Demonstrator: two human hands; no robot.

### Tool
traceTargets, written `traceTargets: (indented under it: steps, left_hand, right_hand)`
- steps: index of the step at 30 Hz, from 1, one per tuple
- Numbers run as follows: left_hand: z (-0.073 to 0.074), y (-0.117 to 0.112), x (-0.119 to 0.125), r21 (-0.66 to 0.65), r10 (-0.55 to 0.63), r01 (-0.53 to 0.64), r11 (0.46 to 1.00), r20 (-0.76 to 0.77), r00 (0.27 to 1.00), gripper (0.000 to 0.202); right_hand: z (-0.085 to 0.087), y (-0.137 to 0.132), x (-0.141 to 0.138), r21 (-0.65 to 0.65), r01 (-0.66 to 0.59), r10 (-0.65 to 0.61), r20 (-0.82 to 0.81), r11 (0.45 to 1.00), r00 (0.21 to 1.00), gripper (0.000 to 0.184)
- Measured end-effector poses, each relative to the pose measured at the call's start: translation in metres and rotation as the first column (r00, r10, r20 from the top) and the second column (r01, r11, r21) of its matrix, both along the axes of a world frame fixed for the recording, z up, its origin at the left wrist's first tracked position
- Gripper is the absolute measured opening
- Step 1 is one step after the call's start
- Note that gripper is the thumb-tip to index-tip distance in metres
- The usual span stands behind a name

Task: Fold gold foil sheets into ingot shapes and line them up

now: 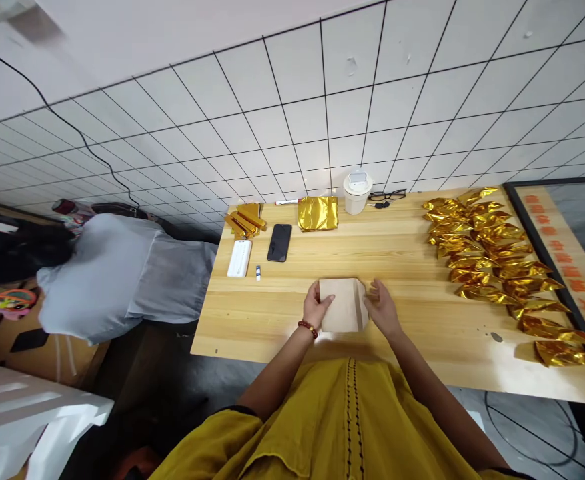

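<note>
Brown paper (339,307) between two hands at a wooden table (402,257)

The brown paper lies near the table's front edge, directly before the wearer's mustard garment (317,413); a narrow strip along its right side shows a fold line; whether the sheet rests on the wood or is lifted slightly cannot be told. The left hand (316,308), with a beaded bracelet (307,327) at the wrist, is closed on the left edge, thumb above; the right hand (383,310) meets the right edge, its fingers partly spread, though whether they pinch the sheet cannot be told.

Beyond the hands, a dark phone (279,243) lies between a white rectangular device (239,259) and a flat gold packet (317,213); gold strips (246,221) lie at the far left corner; a lidded white cup (357,193) stands near the tiled wall (302,127), with eyeglasses (387,195) just beside it. At right, twisted gold-foil pieces (492,247) lie in two overlapping columns; at left, beside the table, a person in a pale grey top (107,267) leans forward.
</note>
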State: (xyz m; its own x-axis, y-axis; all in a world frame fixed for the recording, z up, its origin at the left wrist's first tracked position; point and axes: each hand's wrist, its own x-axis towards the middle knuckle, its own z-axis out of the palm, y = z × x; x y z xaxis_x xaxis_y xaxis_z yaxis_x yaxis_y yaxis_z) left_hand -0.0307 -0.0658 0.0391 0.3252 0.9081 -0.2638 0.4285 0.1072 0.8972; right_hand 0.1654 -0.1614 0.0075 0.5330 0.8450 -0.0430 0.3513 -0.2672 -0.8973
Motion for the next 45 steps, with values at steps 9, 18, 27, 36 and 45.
traceTargets:
  steps: [9, 18, 27, 36, 45]
  left_hand:
    - [-0.009, -0.014, 0.001, 0.322, -0.389, 0.634, 0.703, -0.572, 0.722, 0.064]
    - [-0.033, -0.022, -0.006, 0.346, -0.302, 0.751, 0.562, -0.76, 0.576, 0.062]
    - [-0.038, -0.024, -0.005, 0.394, -0.256, 0.738, 0.548, -0.761, 0.596, 0.062]
    - [-0.036, -0.024, -0.004, 0.413, -0.256, 0.717, 0.562, -0.737, 0.625, 0.062]
    - [-0.035, -0.025, -0.005, 0.419, -0.256, 0.707, 0.569, -0.727, 0.637, 0.063]
  right_hand:
    - [0.004, 0.01, -0.046, -0.175, -0.404, 0.42, 0.613, 0.898, 0.669, 0.057]
    - [-0.016, 0.007, -0.033, -0.252, -0.36, 0.425, 0.705, 0.898, 0.568, 0.06]
    - [-0.012, -0.003, 0.015, -0.315, -0.042, 0.272, 0.738, 0.948, 0.618, 0.068]
    - [-0.016, -0.026, -0.048, -0.321, -0.479, 0.543, 0.709, 0.817, 0.45, 0.069]
    - [-0.016, -0.032, -0.002, -0.344, -0.262, 0.432, 0.728, 0.902, 0.532, 0.07]
